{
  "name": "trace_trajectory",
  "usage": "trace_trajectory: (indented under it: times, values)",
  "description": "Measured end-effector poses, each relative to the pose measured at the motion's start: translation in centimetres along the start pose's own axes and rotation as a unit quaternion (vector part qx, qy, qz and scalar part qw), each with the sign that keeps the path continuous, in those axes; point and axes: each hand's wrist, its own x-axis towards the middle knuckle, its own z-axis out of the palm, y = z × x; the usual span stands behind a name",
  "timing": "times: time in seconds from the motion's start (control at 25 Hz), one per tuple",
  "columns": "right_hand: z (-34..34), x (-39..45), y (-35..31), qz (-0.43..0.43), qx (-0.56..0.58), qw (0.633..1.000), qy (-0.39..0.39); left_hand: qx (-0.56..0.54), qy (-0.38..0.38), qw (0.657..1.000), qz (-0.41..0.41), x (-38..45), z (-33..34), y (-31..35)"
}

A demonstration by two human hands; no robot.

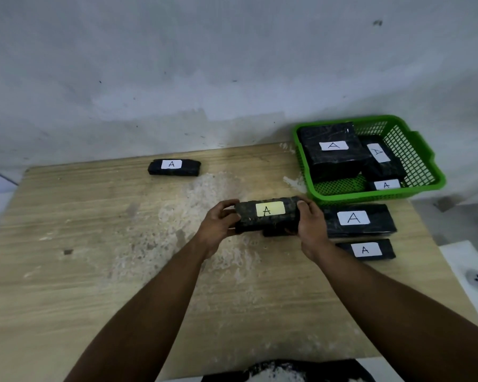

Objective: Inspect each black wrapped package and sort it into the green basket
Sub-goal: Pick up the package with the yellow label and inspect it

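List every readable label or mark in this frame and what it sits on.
"A": yellowish label on the held package, gripped by left hand and right hand.
"A": far package.
"A": three packages in the green basket.
"A": two packages right of the hands.
Nothing else is readable.

A basket [422,150] sits at the table's [94,257] upper right, holding three packages [333,150]. Two packages [359,220] lie just below it; one package [174,167] lies upper left.

Pale wood-grain table [94,271], worn whitish patch at centre. Far: grey-white plaster wall [177,64], scuffed, small dark specks. White surface [464,271] near right. Light dim, even.
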Motion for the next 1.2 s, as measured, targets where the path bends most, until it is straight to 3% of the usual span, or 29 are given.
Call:
trace_trajectory:
  times: [0.12,0.28,0.6,0.84,1.0,1.2]
  values:
    - [-0.2,-0.1,-0.2,0.027,0.041,0.999,-0.015,-0.001,0.002,1.0,0.009,0.0,-0.1,0.0]
    - [-0.5,-0.5,0.3,0.061,0.072,0.989,-0.112,-0.022,0.012,0.999,-0.027,0.1,0.1,0.2]
    - [-0.1,-1.2,0.4,0.004,0.028,0.988,-0.155,-0.007,0.04,0.988,-0.146,0.1,1.0,1.3]
    - [0.0,-1.4,0.1,-0.074,-0.038,0.978,-0.189,0.027,0.08,0.984,-0.159,0.7,1.6,1.4]
    - [-0.2,-1.2,-0.1,-0.055,-0.014,0.979,-0.198,0.002,0.083,0.99,-0.113,0.7,1.6,1.4]
    - [0.4,-0.7,-0.5,0.085,0.15,0.974,-0.149,-0.007,0.081,0.996,0.028,0.8,1.4,0.7]
